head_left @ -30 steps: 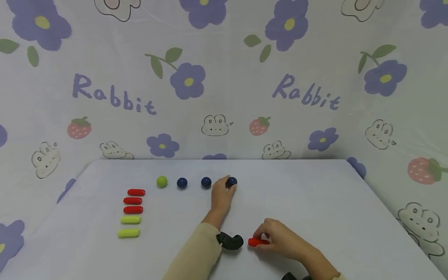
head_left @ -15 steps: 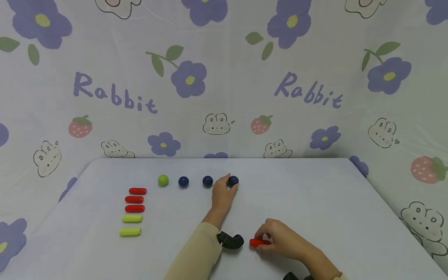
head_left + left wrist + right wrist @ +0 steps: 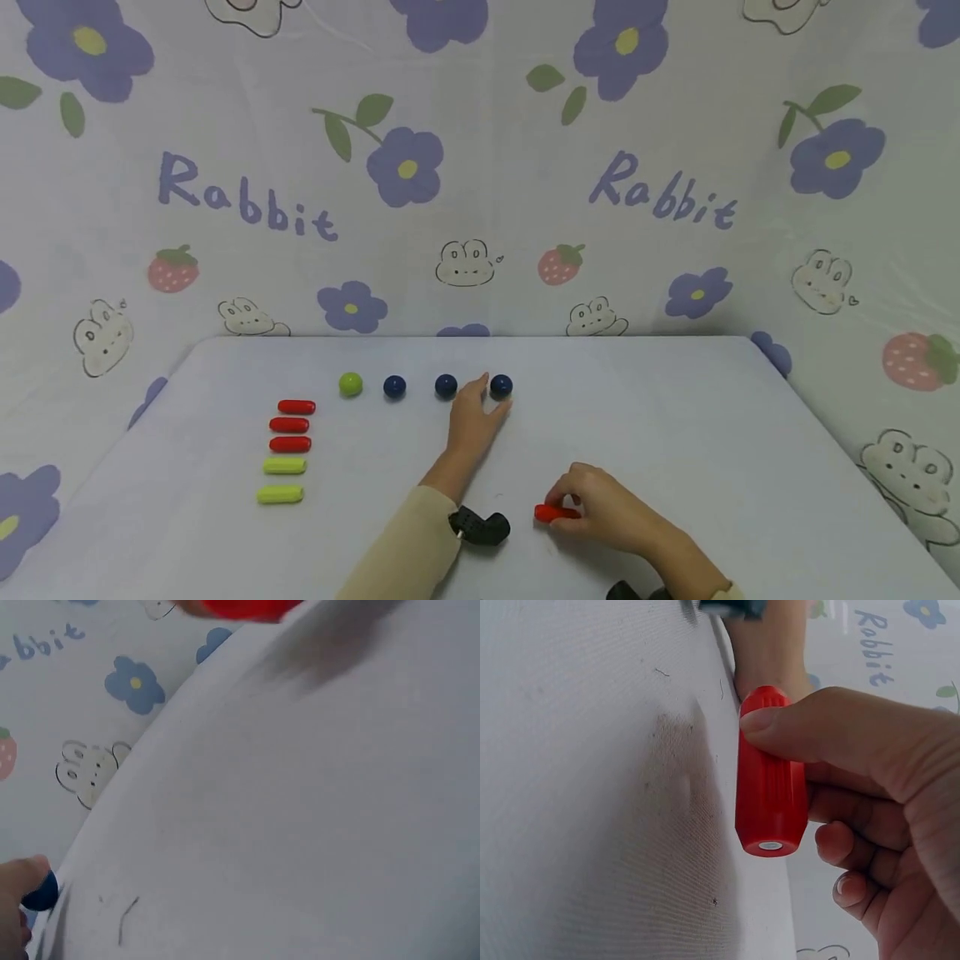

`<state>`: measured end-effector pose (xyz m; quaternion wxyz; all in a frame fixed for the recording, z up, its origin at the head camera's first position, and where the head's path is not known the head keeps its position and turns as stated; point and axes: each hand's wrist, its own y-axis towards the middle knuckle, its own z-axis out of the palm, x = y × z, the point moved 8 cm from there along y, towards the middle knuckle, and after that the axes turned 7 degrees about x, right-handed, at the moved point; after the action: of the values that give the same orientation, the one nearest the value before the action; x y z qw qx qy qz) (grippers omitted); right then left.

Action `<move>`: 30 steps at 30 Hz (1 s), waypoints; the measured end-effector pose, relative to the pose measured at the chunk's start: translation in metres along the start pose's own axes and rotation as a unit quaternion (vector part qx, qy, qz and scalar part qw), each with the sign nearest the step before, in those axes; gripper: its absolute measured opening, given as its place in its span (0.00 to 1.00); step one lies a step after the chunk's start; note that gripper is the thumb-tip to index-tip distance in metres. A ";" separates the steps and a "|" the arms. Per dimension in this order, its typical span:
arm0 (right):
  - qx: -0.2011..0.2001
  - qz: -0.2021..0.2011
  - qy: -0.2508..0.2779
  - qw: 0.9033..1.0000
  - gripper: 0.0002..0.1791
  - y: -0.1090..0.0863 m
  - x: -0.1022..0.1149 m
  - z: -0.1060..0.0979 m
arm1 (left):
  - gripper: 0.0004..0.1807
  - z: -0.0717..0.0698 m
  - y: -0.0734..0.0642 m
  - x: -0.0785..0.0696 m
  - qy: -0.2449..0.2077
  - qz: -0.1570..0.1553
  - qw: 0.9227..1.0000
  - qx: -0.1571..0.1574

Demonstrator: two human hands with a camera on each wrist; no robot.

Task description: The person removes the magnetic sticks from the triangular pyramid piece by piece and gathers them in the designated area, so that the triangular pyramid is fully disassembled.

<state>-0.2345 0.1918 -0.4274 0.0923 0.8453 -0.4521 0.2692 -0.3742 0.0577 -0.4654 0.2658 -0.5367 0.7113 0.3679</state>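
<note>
At the right end of the back row, my left hand (image 3: 472, 425) spreads its thumb and fingers beside a dark blue ball (image 3: 501, 386), which rests on the table. In the left wrist view that hand (image 3: 15, 900) partly covers the ball (image 3: 43, 894). Nearer the front, my right hand (image 3: 607, 508) pinches a short red rod (image 3: 553, 513) between thumb and fingers. The right wrist view shows the rod (image 3: 771, 795) with ridged sides and a silvery disc in its end, held just above the table.
Left of my left hand stand two more dark blue balls (image 3: 446, 386) and a green ball (image 3: 350, 384). At the left lie three red rods (image 3: 289, 425) above two yellow-green rods (image 3: 284, 466). A printed cloth (image 3: 465, 167) hangs behind the white table (image 3: 675, 433).
My left hand has let go of the dark blue ball and drawn slightly back and left, leaving the ball in the row. My right hand still holds the red rod in nearly the same place.
</note>
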 end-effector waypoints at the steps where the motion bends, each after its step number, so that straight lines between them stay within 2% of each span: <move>1: -0.002 0.005 0.003 1.000 0.09 0.001 0.000 0.000 | 0.32 -0.002 -0.004 0.001 0.001 0.002 1.000 0.008; 4: -0.013 0.009 0.007 1.000 0.09 0.003 0.001 -0.002 | 0.31 -0.008 -0.016 0.001 0.011 0.015 0.999 0.047; 7: -0.024 0.008 0.010 1.000 0.09 0.003 0.003 -0.004 | 0.27 -0.016 -0.031 -0.007 0.006 0.038 0.994 0.099; 11: -0.043 -0.004 0.004 0.999 0.10 0.004 0.007 -0.004 | 0.22 -0.023 -0.058 -0.021 -0.020 0.060 0.981 0.184; 15: -0.060 -0.016 0.000 0.998 0.09 0.006 0.011 -0.001 | 0.18 -0.023 -0.083 -0.025 -0.051 0.044 0.968 0.240; 19: -0.067 -0.024 0.007 0.997 0.09 0.005 0.014 0.002 | 0.16 -0.019 -0.099 -0.028 -0.089 0.018 0.960 0.266; 24: -0.083 -0.049 0.017 0.995 0.10 0.002 0.020 0.002 | 0.15 -0.018 -0.111 -0.036 -0.135 0.019 0.952 0.276; 30: -0.087 -0.053 0.017 0.995 0.09 0.002 0.022 0.003 | 0.09 -0.015 -0.119 -0.041 -0.170 0.015 0.944 0.281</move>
<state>-0.2253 0.1735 -0.4178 0.1878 0.8523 -0.4264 0.2377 -0.2484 0.0507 -0.4534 0.5174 -0.3591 0.7378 0.2430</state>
